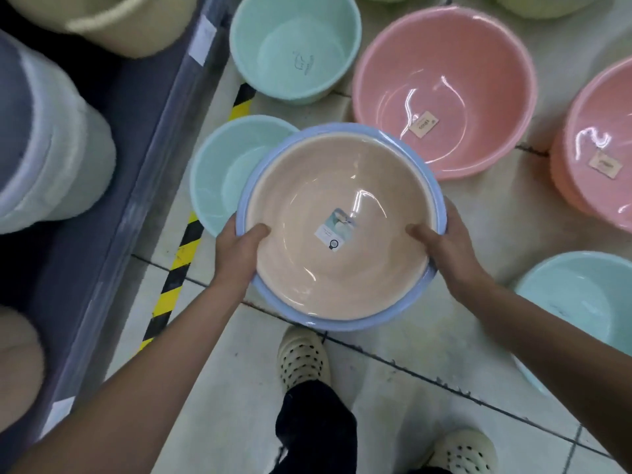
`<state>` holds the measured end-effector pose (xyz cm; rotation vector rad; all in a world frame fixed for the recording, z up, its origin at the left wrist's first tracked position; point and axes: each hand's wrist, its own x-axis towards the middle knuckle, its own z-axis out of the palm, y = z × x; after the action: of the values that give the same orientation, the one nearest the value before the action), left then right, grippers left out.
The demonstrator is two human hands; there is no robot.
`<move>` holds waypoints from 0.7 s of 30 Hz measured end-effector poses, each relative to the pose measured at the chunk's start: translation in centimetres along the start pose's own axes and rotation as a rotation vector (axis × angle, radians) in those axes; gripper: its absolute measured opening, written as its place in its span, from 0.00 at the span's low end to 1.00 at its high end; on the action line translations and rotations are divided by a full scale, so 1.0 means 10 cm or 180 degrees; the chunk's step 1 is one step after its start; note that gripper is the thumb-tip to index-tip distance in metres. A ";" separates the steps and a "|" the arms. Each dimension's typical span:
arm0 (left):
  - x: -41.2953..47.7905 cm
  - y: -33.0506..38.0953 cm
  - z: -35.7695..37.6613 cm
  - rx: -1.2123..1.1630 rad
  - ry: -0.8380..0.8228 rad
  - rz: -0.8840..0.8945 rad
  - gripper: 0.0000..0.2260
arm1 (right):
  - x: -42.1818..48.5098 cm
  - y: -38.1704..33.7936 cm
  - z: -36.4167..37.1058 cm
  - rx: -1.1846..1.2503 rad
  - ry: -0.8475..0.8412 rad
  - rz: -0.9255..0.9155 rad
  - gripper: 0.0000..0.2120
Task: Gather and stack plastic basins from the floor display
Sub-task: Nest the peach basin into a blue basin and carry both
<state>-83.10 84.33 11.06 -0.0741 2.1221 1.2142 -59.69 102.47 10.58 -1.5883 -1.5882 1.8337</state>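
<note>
Landmark: peach basin (338, 227), nested inside blue basin (342, 325), carried above the tiled floor (393, 398).
Left of it: mint basin (219, 179) on the floor, partly covered.
Left hand (239, 248): clamped on the near-left rim, thumb inside.
Right hand (441, 244): clamped on the near-right rim, thumb inside.
Upper right: pink basin (444, 90), on the floor.

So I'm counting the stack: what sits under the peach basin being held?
A round blue plastic basin holds the peach plastic basin nested inside it; only its rim shows. Whether more basins lie beneath is hidden.
</note>
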 end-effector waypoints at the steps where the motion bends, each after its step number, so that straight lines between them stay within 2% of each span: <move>1: 0.03 0.05 -0.09 -0.0076 0.0076 -0.0014 0.10 | 0.04 -0.10 0.09 0.0001 -0.0052 -0.0058 0.24; 3: 0.11 0.14 -0.26 -0.0279 0.0210 -0.0038 0.07 | 0.13 -0.27 0.26 -0.0051 -0.0203 -0.0237 0.23; 7: 0.28 0.28 -0.61 -0.0519 0.0401 -0.0100 0.06 | 0.35 -0.56 0.63 -0.0130 -0.0536 -0.0395 0.31; 9: 0.41 0.29 -0.79 -0.0582 0.0473 -0.0090 0.06 | 0.48 -0.67 0.84 -0.0189 -0.0668 -0.0485 0.31; 16: 1.04 0.27 -1.09 -0.0743 0.0682 -0.0127 0.10 | 1.00 -0.81 1.59 -0.0382 -0.0830 -0.0588 0.26; 21: 1.41 0.10 -1.10 -0.0710 0.0572 -0.0263 0.12 | 1.24 -0.61 1.87 -0.0524 -0.0649 -0.0373 0.14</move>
<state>-100.09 80.11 7.22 -0.3791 2.1023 1.4357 -82.32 103.69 5.32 -1.3728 -1.9223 1.8957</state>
